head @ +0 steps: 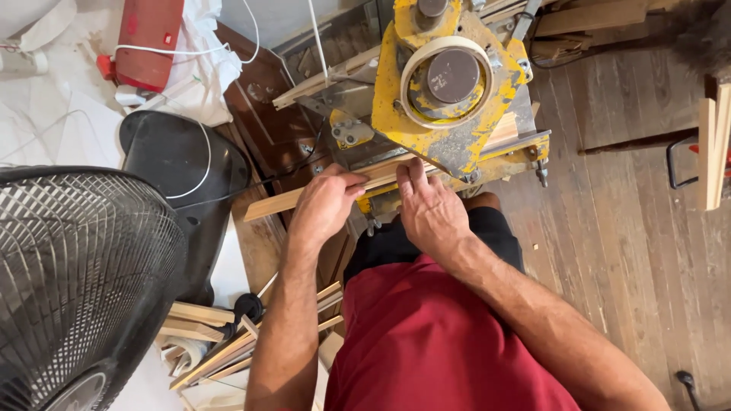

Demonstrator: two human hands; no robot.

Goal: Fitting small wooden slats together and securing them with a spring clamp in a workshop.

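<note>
A long thin wooden strip (278, 203) lies slanted across the front of a worn yellow machine (449, 99). My left hand (325, 207) grips the strip from above, fingers curled over it. My right hand (431, 209) rests flat on the same strip just right of the left one, fingers pointing at the machine's base. The strip's right end runs under the machine, hidden. A roll of pale tape (448, 80) sits on top of the machine.
A black fan (76, 281) fills the lower left, with a black seat-like shape (179, 164) behind it. Loose wood strips (209, 346) lie on the floor by my left leg. More wood pieces (712, 152) stand at the right on the plank floor.
</note>
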